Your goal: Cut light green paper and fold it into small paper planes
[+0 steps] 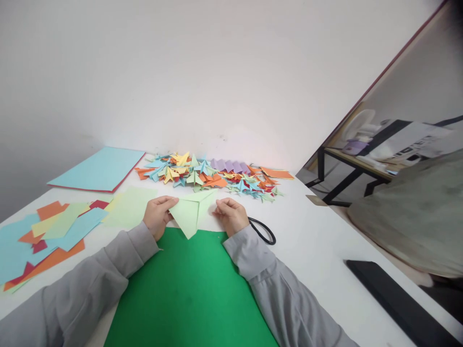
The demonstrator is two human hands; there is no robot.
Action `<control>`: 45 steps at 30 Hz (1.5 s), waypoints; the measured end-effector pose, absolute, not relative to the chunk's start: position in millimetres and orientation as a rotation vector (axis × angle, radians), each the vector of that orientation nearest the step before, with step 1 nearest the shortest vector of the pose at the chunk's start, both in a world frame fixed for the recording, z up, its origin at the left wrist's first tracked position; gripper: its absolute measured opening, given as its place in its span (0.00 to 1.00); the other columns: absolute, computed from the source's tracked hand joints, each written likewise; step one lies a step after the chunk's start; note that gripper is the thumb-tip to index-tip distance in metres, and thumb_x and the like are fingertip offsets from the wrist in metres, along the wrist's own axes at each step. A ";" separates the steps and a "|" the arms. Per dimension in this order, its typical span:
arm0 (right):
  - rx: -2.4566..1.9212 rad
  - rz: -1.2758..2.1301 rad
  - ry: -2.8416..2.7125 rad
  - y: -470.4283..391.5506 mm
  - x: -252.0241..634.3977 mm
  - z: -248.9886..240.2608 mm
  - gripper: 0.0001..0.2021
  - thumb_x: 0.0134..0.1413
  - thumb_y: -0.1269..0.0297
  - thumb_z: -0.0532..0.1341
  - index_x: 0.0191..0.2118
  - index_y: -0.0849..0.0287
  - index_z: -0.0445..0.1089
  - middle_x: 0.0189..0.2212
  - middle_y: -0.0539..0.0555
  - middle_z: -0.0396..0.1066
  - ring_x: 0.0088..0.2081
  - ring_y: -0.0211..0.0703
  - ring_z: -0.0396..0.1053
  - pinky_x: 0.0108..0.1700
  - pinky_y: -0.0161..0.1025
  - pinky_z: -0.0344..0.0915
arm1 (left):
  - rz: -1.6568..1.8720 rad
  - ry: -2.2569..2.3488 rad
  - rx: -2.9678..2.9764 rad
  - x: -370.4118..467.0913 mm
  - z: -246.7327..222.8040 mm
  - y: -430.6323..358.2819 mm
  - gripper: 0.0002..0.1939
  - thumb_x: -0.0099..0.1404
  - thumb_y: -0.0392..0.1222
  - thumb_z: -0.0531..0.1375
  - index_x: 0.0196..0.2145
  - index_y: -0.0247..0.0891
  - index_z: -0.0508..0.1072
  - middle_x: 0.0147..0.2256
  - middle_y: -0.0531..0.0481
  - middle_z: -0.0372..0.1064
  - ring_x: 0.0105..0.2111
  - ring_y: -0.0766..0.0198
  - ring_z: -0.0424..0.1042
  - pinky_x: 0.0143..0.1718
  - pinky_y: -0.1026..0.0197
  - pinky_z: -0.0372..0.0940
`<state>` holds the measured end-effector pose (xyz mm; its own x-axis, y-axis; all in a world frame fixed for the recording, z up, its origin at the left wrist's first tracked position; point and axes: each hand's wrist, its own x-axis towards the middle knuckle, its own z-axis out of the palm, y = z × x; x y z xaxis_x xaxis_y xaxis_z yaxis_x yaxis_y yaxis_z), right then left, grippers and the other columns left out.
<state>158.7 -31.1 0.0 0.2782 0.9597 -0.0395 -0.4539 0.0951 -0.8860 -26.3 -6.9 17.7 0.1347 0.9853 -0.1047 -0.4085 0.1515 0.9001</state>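
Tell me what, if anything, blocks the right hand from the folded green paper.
Nothing visible does: only white tabletop shows between the right hand and the folded paper, which the left hand grips at its left side. The black loop lies on the right hand's far side.

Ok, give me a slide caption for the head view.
Left hand holds a folded pale-green paper, right hand close by, colourful paper planes heaped behind.

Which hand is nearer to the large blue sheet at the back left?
The left hand: it is apart from the large blue sheet, to its front right. The right hand is farther right, past the folded green paper.
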 end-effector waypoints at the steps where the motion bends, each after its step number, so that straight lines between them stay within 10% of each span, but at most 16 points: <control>1: -0.957 1.182 -0.695 -31.2 158.6 0.3 0.14 0.25 0.62 0.70 0.17 0.61 0.64 0.10 0.44 0.62 0.16 0.31 0.61 0.23 0.32 0.63 | 1.215 0.852 0.805 -27.3 19.0 -5.9 0.10 0.40 0.38 0.66 0.21 0.31 0.71 0.19 0.51 0.68 0.21 0.66 0.67 0.24 0.63 0.64; 8: -0.932 1.356 -0.631 -32.2 159.8 7.0 0.17 0.35 0.48 0.63 0.22 0.60 0.68 0.14 0.50 0.67 0.18 0.36 0.65 0.22 0.34 0.64 | 1.101 0.881 0.907 -29.3 17.2 -7.3 0.09 0.42 0.38 0.65 0.20 0.32 0.70 0.15 0.54 0.65 0.15 0.69 0.64 0.17 0.67 0.59; 20: -0.983 1.297 -0.823 -32.4 157.2 0.8 0.10 0.27 0.62 0.68 0.17 0.61 0.69 0.09 0.47 0.65 0.14 0.33 0.62 0.20 0.30 0.59 | 1.117 0.859 0.870 -28.9 17.9 -6.0 0.08 0.43 0.37 0.65 0.22 0.32 0.70 0.17 0.54 0.67 0.19 0.68 0.67 0.23 0.65 0.63; 31: -0.989 1.137 -0.523 -31.4 155.4 -1.4 0.14 0.25 0.64 0.70 0.24 0.59 0.67 0.17 0.48 0.70 0.21 0.38 0.69 0.21 0.32 0.64 | 1.140 0.732 1.009 -21.5 15.4 -8.9 0.22 0.49 0.44 0.63 0.41 0.31 0.68 0.41 0.40 0.67 0.38 0.58 0.68 0.38 0.55 0.65; 35: -1.085 0.757 -0.796 -36.1 153.5 -2.0 0.08 0.35 0.61 0.66 0.26 0.56 0.70 0.21 0.48 0.69 0.24 0.36 0.66 0.23 0.32 0.63 | 1.533 1.119 1.578 -23.9 11.2 -12.5 0.33 0.48 0.46 0.64 0.51 0.37 0.61 0.47 0.40 0.59 0.45 0.55 0.63 0.43 0.52 0.62; 45: -0.999 -0.134 -1.803 -57.3 138.6 4.4 0.09 0.51 0.71 0.55 0.34 0.53 0.72 0.30 0.55 0.69 0.33 0.41 0.66 0.32 0.39 0.64 | 1.437 1.005 2.919 -22.8 11.3 -31.9 0.12 0.60 0.34 0.52 0.38 0.44 0.71 0.43 0.47 0.68 0.46 0.58 0.62 0.53 0.45 0.45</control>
<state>138.6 -57.3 4.4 -0.1300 0.5654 0.8145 0.6795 0.6491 -0.3421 -22.8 -31.9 11.3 0.4788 0.3872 0.7879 0.6073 -0.7942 0.0213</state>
